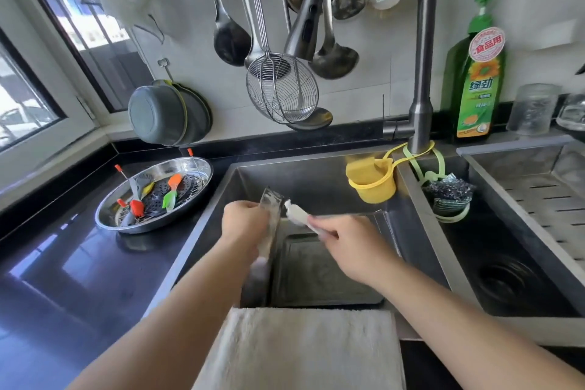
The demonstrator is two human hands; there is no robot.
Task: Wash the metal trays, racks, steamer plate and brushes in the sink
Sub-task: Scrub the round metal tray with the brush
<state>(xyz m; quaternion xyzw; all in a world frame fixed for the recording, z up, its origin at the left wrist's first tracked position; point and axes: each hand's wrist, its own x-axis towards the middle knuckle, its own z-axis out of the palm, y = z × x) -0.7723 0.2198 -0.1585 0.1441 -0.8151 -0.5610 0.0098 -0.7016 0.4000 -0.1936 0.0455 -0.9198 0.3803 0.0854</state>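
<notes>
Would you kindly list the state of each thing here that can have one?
Left hand: grips the metal tray, held on edge.
Right hand: holds the white brush against the tray.
Faucet: no water visible.
Round tray: on the counter, holding brushes.

Head view – downward, close over sink [316, 168], facing wall

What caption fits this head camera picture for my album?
Left hand holds a metal tray upright in the sink while the right hand scrubs it with a white brush.
</notes>
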